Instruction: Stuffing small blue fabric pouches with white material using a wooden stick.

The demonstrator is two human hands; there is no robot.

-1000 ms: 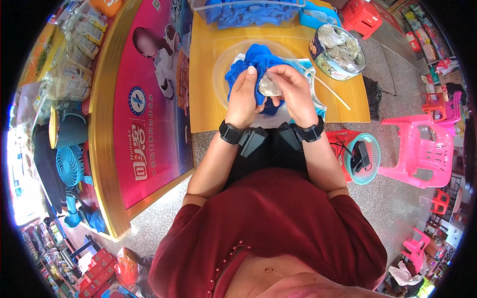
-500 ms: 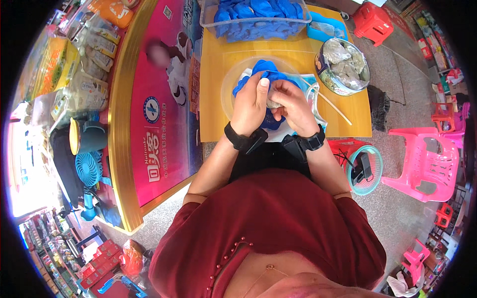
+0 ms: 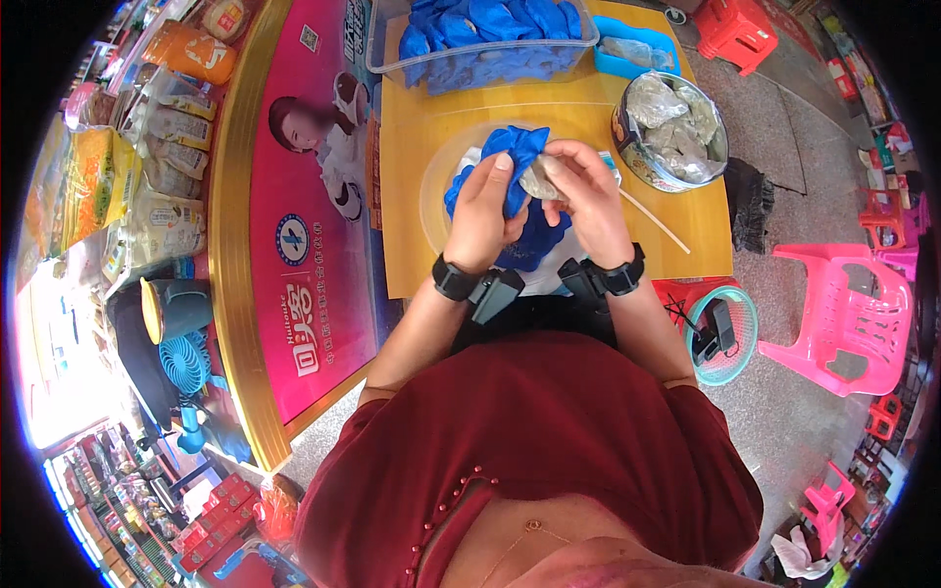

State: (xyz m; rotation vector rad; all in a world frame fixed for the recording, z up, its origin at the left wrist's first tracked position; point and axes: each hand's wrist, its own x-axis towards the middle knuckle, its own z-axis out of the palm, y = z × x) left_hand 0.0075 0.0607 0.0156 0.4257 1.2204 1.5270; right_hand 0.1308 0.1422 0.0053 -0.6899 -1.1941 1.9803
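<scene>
Over the near part of the yellow table [image 3: 412,127], my left hand [image 3: 480,211] pinches a piece of blue cloth [image 3: 526,145], possibly a small pouch. My right hand [image 3: 595,208] grips a small greyish packet [image 3: 538,182], its end pressed against the cloth. Whether the packet's far end is inside the cloth is hidden by my fingers. More blue cloth [image 3: 534,247] lies below my hands, over something white. A round clear shallow dish [image 3: 437,176] sits under and left of them. A thin pale stick [image 3: 659,225] lies to the right.
A clear plastic bin [image 3: 478,59] of blue cloth pieces stands at the back, beside a light blue tray [image 3: 637,71]. A round tin [image 3: 642,162] holds several greyish packets. A pink-panelled counter [image 3: 284,363] borders the left; a teal basket [image 3: 747,338] and pink chair [image 3: 833,323] stand right.
My hands have turned and moved slightly apart. The blue cloth is now raised in my left fingers, and more of the greyish packet shows in my right hand. The whole view has shifted a little.
</scene>
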